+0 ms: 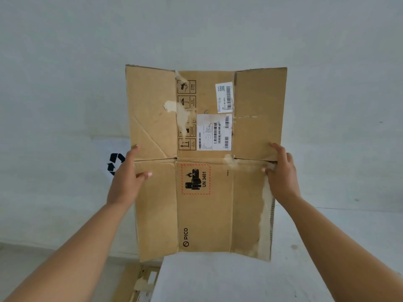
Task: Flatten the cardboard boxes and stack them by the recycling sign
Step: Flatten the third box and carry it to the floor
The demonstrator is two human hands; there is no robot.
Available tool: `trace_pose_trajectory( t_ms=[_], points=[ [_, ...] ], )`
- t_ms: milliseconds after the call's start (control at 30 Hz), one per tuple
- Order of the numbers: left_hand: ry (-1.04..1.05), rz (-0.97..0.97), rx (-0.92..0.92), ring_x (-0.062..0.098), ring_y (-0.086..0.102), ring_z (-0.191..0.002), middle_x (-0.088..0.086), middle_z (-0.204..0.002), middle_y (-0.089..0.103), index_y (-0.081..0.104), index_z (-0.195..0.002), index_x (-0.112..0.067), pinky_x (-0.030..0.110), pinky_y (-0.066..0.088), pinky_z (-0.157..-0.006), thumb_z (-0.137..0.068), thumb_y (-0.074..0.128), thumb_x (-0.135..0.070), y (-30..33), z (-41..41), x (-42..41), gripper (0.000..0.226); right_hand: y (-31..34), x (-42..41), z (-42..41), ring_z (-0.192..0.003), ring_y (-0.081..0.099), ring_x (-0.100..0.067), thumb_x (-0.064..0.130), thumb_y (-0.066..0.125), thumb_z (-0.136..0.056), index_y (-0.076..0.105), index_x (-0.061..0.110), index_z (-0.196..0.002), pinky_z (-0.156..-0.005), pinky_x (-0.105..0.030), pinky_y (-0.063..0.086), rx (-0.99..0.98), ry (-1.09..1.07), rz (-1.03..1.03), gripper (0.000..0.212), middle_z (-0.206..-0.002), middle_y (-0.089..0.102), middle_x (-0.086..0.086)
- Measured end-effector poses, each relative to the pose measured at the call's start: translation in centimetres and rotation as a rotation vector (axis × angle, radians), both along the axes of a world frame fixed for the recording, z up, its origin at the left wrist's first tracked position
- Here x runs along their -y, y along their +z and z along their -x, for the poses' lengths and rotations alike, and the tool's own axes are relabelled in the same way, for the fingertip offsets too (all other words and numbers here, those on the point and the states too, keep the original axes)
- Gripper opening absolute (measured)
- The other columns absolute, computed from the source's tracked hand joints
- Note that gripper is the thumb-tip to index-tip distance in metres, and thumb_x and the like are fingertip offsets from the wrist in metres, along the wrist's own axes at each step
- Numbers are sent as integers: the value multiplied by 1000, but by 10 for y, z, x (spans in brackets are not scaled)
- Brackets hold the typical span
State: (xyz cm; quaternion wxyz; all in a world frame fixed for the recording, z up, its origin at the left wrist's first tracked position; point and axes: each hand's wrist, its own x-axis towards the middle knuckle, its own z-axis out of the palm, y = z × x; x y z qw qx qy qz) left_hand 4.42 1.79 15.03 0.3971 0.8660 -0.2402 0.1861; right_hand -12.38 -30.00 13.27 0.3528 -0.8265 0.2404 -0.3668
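A flattened brown cardboard box [205, 205] hangs upright in front of me, its flaps spread out, with white shipping labels, a PICO logo and a red UN 3481 battery mark on its face. My left hand [128, 177] grips its left edge at mid height, thumb on the front. My right hand [281, 173] grips the right edge at about the same height. Behind the box, on the wall to the left, a white recycling sign [115, 163] with black arrows shows partly past my left hand.
A pale wall fills the background. A white table surface [239, 277] lies below the box. On the floor at lower left, beside the table, lies more flat cardboard [139, 282] with torn tape.
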Motion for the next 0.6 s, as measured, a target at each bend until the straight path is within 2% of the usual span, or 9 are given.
trace_pose_trajectory(
  t_ms=[67,133,233,367,467,600],
  points=[
    [-18,6,11,14,51,-99,5,-138,49,26,-143,-30,31,38,-91,-83,70,-15,1,-20,-13,76,0,-17,-12,-93,46,-16,-4,47,-90,31,32,-139,-80,-31,38,13,-28,5,63,-117,41,-1],
    [-30,11,14,15,50,-94,9,-129,54,26,-142,-34,33,41,-88,-83,70,-16,2,-42,-31,76,-5,-42,-28,-92,49,-17,-5,46,-90,31,33,-139,-79,-31,39,30,-67,-6,64,-120,42,-3],
    [-38,-13,14,25,56,-98,14,-121,57,25,-140,-38,40,46,-88,-83,70,-19,3,-76,-72,76,-15,-88,-58,-93,55,-21,-7,44,-89,30,33,-138,-80,-34,44,36,-100,-29,65,-122,43,-5],
    [-28,-27,-2,28,57,-88,18,-104,60,25,-140,-39,44,50,-85,-82,71,-20,4,-123,-142,76,-20,-157,-107,-98,55,-22,-6,45,-89,29,34,-139,-82,-34,43,41,-98,-43,66,-127,42,-5],
    [-17,-30,-9,40,56,-104,28,-116,55,27,-140,-37,47,47,-87,-81,72,-19,4,-157,-189,76,-18,-206,-141,-97,52,-20,-6,46,-89,29,34,-139,-80,-33,40,51,-110,-52,66,-129,41,-5],
    [-39,-41,-35,38,53,-114,23,-122,56,25,-139,-39,47,46,-92,-81,72,-19,-3,-197,-237,78,-25,-257,-171,-95,47,-17,-5,46,-90,29,34,-140,-80,-33,40,14,-123,-61,66,-127,41,-4]
  ],
)
